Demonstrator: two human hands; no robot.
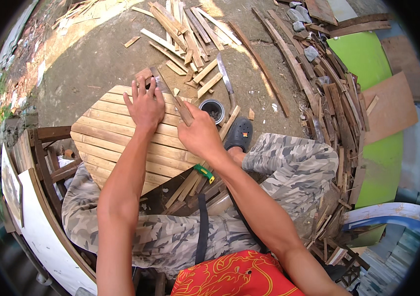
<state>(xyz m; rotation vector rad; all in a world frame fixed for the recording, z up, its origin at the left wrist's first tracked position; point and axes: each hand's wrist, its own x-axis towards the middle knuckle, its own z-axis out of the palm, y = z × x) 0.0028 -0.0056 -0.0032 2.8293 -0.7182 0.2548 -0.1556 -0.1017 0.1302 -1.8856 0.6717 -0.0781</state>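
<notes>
An angular panel of pale wooden slats (113, 129) lies across my lap area, tilted in front of me. My left hand (146, 106) rests flat on its upper part with the fingers spread. My right hand (201, 130) is closed round the wooden handle of a machete (184, 112). Its grey blade points away to the upper left, along the panel's far right edge and close to my left fingertips. Just past those fingertips sits a small reddish-brown block (144, 74), partly hidden by my hand. How the blade's edge meets the wood cannot be made out.
A second machete (223, 74) lies on the ground, near a metal can (212, 109) and loose wooden strips (182, 34). A green and yellow tool (204, 172) rests by my right forearm. Stacked timber (335, 108) lines the right side. My shoe (239, 133) stands beside the can.
</notes>
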